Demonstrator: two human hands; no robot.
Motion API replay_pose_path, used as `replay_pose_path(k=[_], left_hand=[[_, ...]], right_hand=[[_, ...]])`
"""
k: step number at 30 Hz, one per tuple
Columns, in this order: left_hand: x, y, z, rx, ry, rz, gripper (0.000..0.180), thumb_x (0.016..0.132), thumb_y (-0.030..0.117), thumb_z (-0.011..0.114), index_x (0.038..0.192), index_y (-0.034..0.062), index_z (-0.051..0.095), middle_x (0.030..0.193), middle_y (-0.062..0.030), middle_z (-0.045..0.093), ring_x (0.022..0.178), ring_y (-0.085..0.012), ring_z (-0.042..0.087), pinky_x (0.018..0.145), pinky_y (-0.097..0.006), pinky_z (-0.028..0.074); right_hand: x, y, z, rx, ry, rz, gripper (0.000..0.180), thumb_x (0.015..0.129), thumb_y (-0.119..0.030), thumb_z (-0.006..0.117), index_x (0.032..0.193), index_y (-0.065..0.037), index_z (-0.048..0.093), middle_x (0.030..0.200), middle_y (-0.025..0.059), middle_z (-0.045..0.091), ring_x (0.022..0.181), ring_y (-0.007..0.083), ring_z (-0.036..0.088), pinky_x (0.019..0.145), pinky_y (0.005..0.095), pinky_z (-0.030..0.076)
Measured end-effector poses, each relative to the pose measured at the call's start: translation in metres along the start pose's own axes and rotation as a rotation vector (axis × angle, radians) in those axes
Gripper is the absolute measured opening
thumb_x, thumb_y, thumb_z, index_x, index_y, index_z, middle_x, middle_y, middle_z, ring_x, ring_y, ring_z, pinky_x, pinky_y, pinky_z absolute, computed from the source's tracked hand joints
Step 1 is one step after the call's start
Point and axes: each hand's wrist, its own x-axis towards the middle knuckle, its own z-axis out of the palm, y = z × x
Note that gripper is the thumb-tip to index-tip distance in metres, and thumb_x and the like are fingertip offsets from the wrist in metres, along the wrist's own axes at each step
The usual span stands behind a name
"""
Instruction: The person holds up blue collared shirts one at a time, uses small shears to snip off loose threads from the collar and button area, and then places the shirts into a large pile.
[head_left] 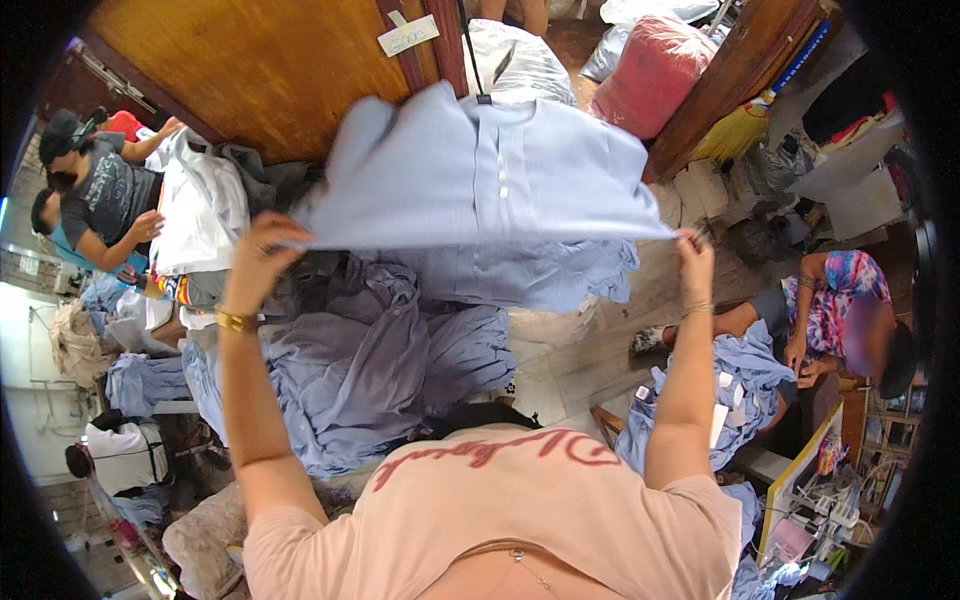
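A light blue buttoned shirt (540, 165) is stretched out between my two raised hands, its lower edge pulled almost straight. My left hand (268, 245) pinches one end of that edge. At the other end, my right hand (695, 248) grips the cloth with closed fingers. The upper part of the shirt is smeared by motion and billows away from me. Beneath and nearer to me lies a heap of blue shirts (380, 370), rumpled and overlapping. A black hanging cord (465, 50) reaches down to the shirt's far edge.
A wooden door (250, 60) stands beyond. Filled plastic bags, one red (655, 80), and a yellow broom (740, 130) are at the far right. At left, a person (105, 190) handles a white shirt (200, 200). Another person (840, 310) sits at right with blue garments (740, 385).
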Motion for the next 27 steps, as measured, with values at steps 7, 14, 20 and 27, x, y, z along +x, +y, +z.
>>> replay_pose_path(k=[7,14,20,27], left_hand=[[-0.042,-0.092,0.15,0.043,-0.138,-0.301,0.017,0.065,0.001,0.06,0.081,0.005,0.065,0.085,-0.0077,0.056,0.081,-0.0239,0.057,0.071,-0.03,0.045],[-0.052,-0.107,0.155,0.227,-0.235,-0.321,0.02,0.067,0.01,0.062,0.086,0.0082,0.065,0.097,-0.0072,0.057,0.094,-0.0238,0.053,0.082,-0.035,0.041],[-0.053,-0.041,0.185,0.565,-0.075,-0.308,0.021,0.069,0.015,0.062,0.089,0.0097,0.064,0.105,-0.0082,0.056,0.095,-0.0273,0.052,0.087,-0.037,0.039],[-0.061,0.07,0.238,-0.321,-0.001,-0.169,0.016,0.08,0.01,0.057,0.095,0.0047,0.061,0.098,-0.0075,0.059,0.09,-0.0219,0.055,0.082,-0.031,0.041]], right_hand=[[-0.051,0.219,0.035,-0.51,0.175,0.204,0.017,0.068,-0.017,0.06,0.076,-0.002,0.062,0.064,0.0076,0.059,0.06,0.0129,0.055,0.061,0.0273,0.044],[-0.067,0.25,0.009,-0.503,0.053,0.275,0.02,0.071,-0.02,0.06,0.08,-0.003,0.061,0.064,0.0067,0.06,0.06,0.0155,0.056,0.062,0.0283,0.045],[-0.084,0.198,0.036,0.312,0.03,0.699,0.016,0.081,-0.02,0.057,0.085,-0.005,0.058,0.055,-0.0019,0.044,0.047,0.0083,0.04,0.043,0.0222,0.032],[-0.159,0.067,0.154,1.014,-0.401,0.935,0.019,0.088,-0.017,0.046,0.088,-0.002,0.058,0.079,0.0067,0.061,0.074,0.0187,0.06,0.071,0.0306,0.051]])
